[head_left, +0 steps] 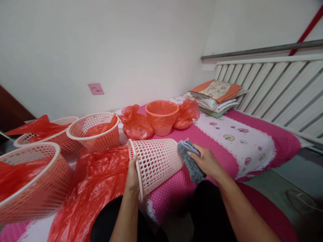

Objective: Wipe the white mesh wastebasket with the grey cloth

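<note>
A pale pink perforated basket [157, 163] lies on its side above the bed edge, its open rim facing left and its base facing right. My left hand [132, 176] grips the rim, with some fingers hidden behind or inside it. In my right hand [204, 159] is a grey cloth [190, 161], folded and pressed against the basket's base. Just left of the held basket, a red plastic bag [98, 181] lies spread out flat and crumpled.
Several pink baskets [106, 143] with red bags stand at the left. Behind is a red-lined basket [162, 116] between two tied red bags [138, 126]. Folded bedding [218, 95] lies by the white bed rail [282, 90]. A pink note [96, 89] is on the wall.
</note>
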A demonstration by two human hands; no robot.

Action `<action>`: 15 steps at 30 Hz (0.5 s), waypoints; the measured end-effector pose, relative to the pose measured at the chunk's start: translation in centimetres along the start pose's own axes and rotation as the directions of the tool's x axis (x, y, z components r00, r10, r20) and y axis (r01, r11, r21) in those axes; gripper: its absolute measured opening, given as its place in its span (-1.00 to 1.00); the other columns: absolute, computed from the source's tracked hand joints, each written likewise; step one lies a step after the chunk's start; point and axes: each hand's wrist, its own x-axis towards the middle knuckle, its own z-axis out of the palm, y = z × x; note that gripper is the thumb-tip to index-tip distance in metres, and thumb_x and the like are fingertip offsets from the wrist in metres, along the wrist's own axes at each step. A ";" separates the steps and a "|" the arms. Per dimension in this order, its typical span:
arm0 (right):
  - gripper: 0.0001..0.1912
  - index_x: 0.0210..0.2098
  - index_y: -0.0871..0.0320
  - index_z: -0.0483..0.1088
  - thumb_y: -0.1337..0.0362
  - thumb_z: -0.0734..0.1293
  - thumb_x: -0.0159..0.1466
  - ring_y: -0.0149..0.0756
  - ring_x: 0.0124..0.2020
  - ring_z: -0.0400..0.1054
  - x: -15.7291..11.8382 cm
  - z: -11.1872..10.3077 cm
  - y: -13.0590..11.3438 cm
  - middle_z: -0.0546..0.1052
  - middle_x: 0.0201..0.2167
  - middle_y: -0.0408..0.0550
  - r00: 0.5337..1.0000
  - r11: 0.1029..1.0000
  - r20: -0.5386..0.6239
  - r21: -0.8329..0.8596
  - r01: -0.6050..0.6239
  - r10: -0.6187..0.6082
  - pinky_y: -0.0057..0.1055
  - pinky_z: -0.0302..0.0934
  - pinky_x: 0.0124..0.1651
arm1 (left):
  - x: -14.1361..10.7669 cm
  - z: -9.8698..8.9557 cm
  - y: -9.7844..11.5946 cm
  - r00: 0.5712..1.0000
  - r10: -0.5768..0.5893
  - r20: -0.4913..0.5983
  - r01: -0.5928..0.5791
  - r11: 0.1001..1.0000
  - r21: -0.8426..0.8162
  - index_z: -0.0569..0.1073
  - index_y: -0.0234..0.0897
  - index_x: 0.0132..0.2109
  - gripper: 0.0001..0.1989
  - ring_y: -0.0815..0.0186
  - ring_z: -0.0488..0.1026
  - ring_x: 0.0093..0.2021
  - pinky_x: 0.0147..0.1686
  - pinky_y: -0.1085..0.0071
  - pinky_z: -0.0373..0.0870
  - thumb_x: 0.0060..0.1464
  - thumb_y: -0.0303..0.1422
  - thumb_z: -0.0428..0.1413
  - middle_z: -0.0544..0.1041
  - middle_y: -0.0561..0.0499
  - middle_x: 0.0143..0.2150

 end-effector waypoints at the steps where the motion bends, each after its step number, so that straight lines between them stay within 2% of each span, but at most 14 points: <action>1: -0.77 -0.22 0.17 0.48 0.21 0.22 0.33 -0.15 -0.27 0.45 0.7 0.3 0.6 0.60 -0.28 0.02 0.997 0.996 -0.070 -0.083 -0.027 0.022 -0.31 0.24 -0.19 | 0.0 0.0 -0.1 1.000 -0.003 0.010 0.003 1.000 0.010 0.58 -0.37 0.03 -0.54 -0.03 0.66 -0.10 -0.03 0.07 0.57 0.26 -0.09 0.04 0.70 -0.22 -0.19; 3: -0.79 -0.21 0.19 0.47 0.27 0.22 0.33 -0.15 -0.24 0.44 2.3 1.2 1.6 0.59 -0.25 0.08 0.988 0.967 -0.143 -0.236 -0.092 0.059 -0.32 0.22 -0.17 | 0.1 -0.1 -0.3 0.999 0.004 0.037 -0.004 1.000 0.016 0.57 -0.36 0.04 -0.55 -0.01 0.66 -0.10 -0.02 0.08 0.57 0.26 -0.11 0.03 0.70 -0.21 -0.18; 6: -0.78 -0.13 0.22 0.48 0.32 0.22 0.36 -0.15 -0.17 0.46 4.2 2.8 2.0 0.60 -0.15 0.14 0.985 0.904 -0.089 -0.390 -0.174 0.151 -0.34 0.18 -0.16 | 0.3 -0.2 -0.3 0.999 -0.007 0.032 0.006 0.999 0.038 0.57 -0.39 0.03 -0.56 0.00 0.66 -0.11 -0.02 0.07 0.56 0.27 -0.14 0.00 0.70 -0.21 -0.21; 9: -0.77 -0.08 0.22 0.49 0.35 0.23 0.37 -0.17 -0.15 0.48 5.5 4.0 1.2 0.62 -0.13 0.12 0.981 0.883 -0.014 -0.434 -0.178 0.191 -0.37 0.16 -0.18 | 0.5 -0.3 -0.3 1.000 0.001 0.020 -0.001 0.999 0.038 0.58 -0.41 -0.02 -0.57 0.00 0.66 -0.11 -0.01 0.08 0.56 0.28 -0.16 -0.02 0.70 -0.21 -0.23; 12: -0.77 -0.09 0.19 0.50 0.36 0.22 0.38 -0.19 -0.14 0.48 6.3 4.7 0.0 0.62 -0.12 0.09 0.984 0.882 0.003 -0.444 -0.157 0.177 -0.39 0.14 -0.18 | 0.6 -0.1 -0.2 0.999 0.037 0.032 -0.037 0.999 0.008 0.57 -0.42 -0.03 -0.60 0.02 0.66 -0.09 0.03 0.10 0.54 0.30 -0.22 -0.03 0.70 -0.21 -0.20; 15: -0.75 -0.12 0.17 0.51 0.35 0.19 0.41 -0.20 -0.16 0.47 6.9 5.5 -1.6 0.62 -0.15 0.08 0.989 0.882 0.025 -0.456 -0.121 0.149 -0.38 0.13 -0.19 | 0.5 0.2 -0.2 0.999 0.025 0.033 -0.025 1.000 -0.009 0.55 -0.43 0.04 -0.59 0.01 0.65 -0.06 0.06 0.10 0.53 0.31 -0.25 -0.05 0.70 -0.21 -0.18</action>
